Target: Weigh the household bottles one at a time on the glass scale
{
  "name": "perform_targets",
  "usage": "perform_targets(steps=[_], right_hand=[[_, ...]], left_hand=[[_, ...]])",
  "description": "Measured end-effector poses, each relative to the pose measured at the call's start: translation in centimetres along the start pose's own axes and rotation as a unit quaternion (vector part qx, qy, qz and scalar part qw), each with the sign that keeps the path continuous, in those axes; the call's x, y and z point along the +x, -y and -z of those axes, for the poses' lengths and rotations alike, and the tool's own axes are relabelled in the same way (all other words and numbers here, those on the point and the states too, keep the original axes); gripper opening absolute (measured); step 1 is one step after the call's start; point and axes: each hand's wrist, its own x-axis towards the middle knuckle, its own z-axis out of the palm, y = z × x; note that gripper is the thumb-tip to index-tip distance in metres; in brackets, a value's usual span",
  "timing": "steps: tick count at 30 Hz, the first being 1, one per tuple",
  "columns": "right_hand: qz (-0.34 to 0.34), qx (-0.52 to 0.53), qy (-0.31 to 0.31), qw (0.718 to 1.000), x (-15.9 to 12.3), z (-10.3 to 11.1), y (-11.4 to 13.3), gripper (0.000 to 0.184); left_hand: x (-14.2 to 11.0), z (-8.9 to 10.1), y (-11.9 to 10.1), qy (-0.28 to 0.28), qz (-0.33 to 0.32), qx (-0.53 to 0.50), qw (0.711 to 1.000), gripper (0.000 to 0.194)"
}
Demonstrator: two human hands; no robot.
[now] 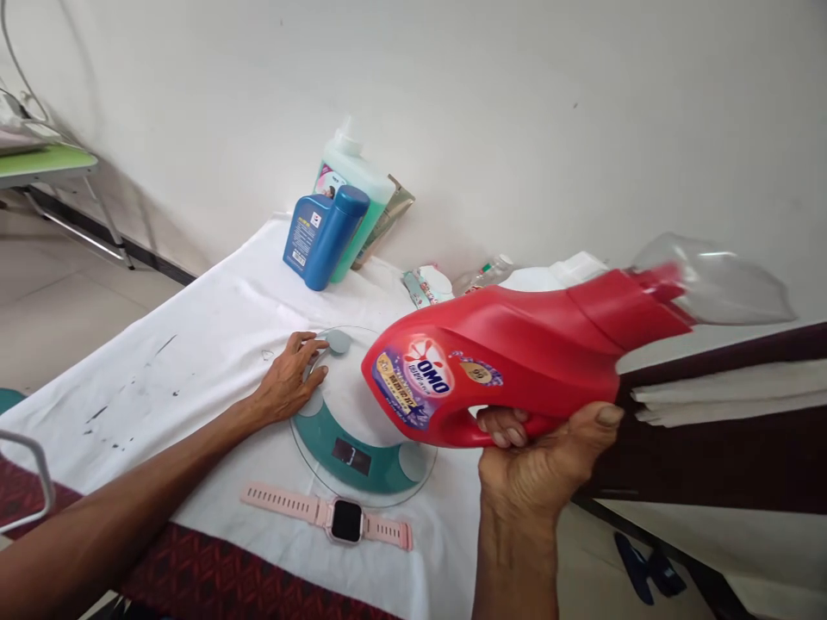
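My right hand (546, 456) is closed round the handle of a red OMO detergent bottle (510, 362), held on its side in the air with its clear cap (711, 280) pointing right. Below it a round glass scale (358, 413) with a teal base and a dark display lies on the white cloth. My left hand (290, 379) rests on the scale's left rim, fingers curled loosely on the glass edge.
A pink smartwatch (329, 515) lies flat in front of the scale. At the back, by the wall, stand a blue bottle (323, 232) and a green-liquid bottle (355, 185), with small packets and a clear bottle (481, 275) to their right. The white cloth (194, 353) covers the table; a dark folded item with white layers (724, 405) sits at right.
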Motion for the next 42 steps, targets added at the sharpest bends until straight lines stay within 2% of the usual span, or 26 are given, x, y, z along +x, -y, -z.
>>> perform_targets(steps=[5,11,14,16,19,23,26,29,33,39,42], right_hand=[[-0.024,0.021,0.056,0.998,-1.7,-2.3,-2.7,0.070],[-0.011,0.015,0.085,0.996,-2.2,-2.3,-3.9,0.075],[-0.006,0.000,0.114,0.993,-1.8,-1.5,-4.1,0.064],[0.024,-0.021,0.110,0.993,-1.2,-0.3,-4.3,0.059],[0.065,-0.070,0.057,0.994,-0.5,2.5,-5.1,0.060],[0.035,-0.165,-0.043,0.985,-1.5,6.5,-7.5,0.065],[0.003,-0.212,-0.101,0.972,-2.9,8.1,-9.3,0.064],[0.000,-0.242,-0.086,0.966,-3.7,8.4,-10.0,0.063],[0.015,-0.267,-0.050,0.962,-3.9,8.1,-9.8,0.058],[0.041,-0.291,-0.042,0.955,-4.2,7.9,-9.4,0.055],[0.033,-0.294,-0.033,0.955,-4.1,8.1,-9.5,0.053]], left_hand=[[-0.1,-0.2,0.2,-0.005,-0.001,-0.005,1.000,0.036],[-0.2,-0.4,0.2,-0.009,-0.007,0.010,1.000,0.036],[-0.2,-0.3,0.0,-0.001,-0.010,0.011,1.000,0.037],[-0.2,-0.2,-0.1,0.004,-0.009,0.009,1.000,0.036],[-0.1,0.0,-0.2,0.006,-0.007,0.014,1.000,0.037],[0.0,0.0,-0.1,0.013,-0.004,0.021,1.000,0.037],[0.1,-0.1,0.0,0.014,-0.006,0.023,1.000,0.037],[0.1,0.0,0.1,0.010,-0.010,0.031,0.999,0.037],[0.3,0.1,0.0,0.014,-0.012,0.035,0.999,0.036],[0.3,0.1,0.0,0.012,-0.016,0.035,0.999,0.034],[0.3,0.1,0.0,0.011,-0.020,0.034,0.999,0.035]])
